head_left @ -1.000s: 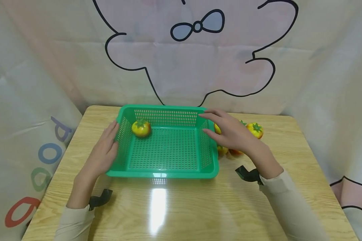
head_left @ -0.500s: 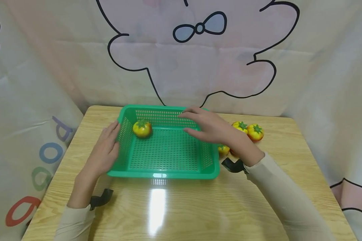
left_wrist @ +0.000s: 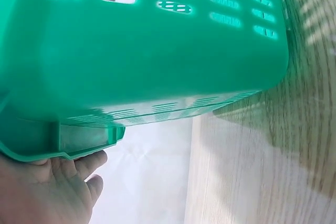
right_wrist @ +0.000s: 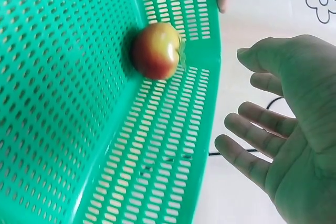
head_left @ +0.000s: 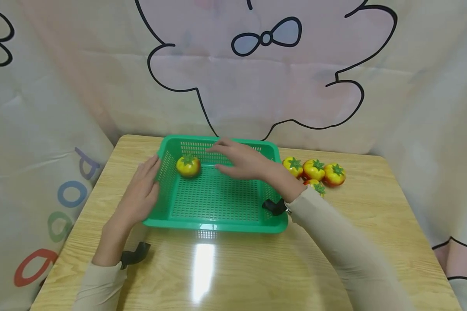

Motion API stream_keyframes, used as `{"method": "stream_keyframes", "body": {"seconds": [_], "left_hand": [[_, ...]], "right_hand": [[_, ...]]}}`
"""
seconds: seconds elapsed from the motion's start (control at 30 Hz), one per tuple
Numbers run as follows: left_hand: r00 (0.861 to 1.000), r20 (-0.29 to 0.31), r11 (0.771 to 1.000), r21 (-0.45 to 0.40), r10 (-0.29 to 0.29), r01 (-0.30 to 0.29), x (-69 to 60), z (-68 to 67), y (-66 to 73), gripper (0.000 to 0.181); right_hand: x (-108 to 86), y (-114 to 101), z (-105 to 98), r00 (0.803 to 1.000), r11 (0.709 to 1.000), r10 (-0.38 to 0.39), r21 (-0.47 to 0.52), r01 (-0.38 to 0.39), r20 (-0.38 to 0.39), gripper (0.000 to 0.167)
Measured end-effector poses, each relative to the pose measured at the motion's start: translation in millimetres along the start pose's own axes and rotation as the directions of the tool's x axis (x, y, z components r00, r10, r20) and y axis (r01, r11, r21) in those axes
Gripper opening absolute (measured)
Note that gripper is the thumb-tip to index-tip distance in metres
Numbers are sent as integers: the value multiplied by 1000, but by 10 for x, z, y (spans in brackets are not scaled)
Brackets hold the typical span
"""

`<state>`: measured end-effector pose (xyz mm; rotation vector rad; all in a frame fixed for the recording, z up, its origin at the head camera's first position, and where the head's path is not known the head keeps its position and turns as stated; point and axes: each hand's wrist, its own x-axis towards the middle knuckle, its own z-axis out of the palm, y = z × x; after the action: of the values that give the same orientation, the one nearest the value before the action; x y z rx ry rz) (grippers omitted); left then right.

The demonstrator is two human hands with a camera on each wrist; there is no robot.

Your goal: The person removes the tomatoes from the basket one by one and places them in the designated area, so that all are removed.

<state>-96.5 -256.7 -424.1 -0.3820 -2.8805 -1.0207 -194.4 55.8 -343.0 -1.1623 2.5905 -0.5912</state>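
A green perforated plastic basket (head_left: pixel 218 226) stands on the wooden table. Inside, at its back left corner, lies one round yellow-and-red fruit (head_left: pixel 188 167) with a green leafy top, resembling a tomato or persimmon. My left hand (head_left: pixel 138 196) rests along the basket's left side with fingers extended; the left wrist view shows its fingers just under the rim (left_wrist: pixel 89 140). Over the basket's back right part hovers my right hand (head_left: pixel 243 162), holding nothing. Its fingers are spread and loosely bent, apart from the fruit, as the right wrist view confirms.
Several like fruits (head_left: pixel 313 170) sit in a cluster on the table right of the basket; my right forearm partly covers the nearest one. A printed cloth (head_left: pixel 257 99) hangs behind the table. Wooden tabletop (head_left: pixel 237 272) extends in front of the basket.
My right hand has moved left from the basket's right rim to over its inside, uncovering more of the fruit cluster. The left hand stays against the basket. The head view has shifted slightly.
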Motion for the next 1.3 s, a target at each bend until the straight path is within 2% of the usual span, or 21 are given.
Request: {"method": "stream_keyframes", "body": {"seconds": [0.17,0.57,0.83,1.13,1.3], "left_hand": [[1000,5,1000,-6,-11,11,-10,14,18,60],[1000,-3,1000,-12,-16,16,-44,33,6,60],[1000,-2,1000,-11,-25,25,-64,1,5,60],[1000,-3,1000,-21,-22,22,-57,1,-10,59],[1000,5,999,-23,-27,27,-67,-2,2,59]], "right_hand": [[112,-70,66,1000,1000,-2,-9,2,20,49],[408,-138,356,999,999,-39,-10,39,-11,52],[629,-170,531,999,1000,-27,7,26,30,53],[787,-187,743,999,998,-13,-67,16,50,54],[828,-209,809,1000,997,-8,-81,10,26,52]]}}
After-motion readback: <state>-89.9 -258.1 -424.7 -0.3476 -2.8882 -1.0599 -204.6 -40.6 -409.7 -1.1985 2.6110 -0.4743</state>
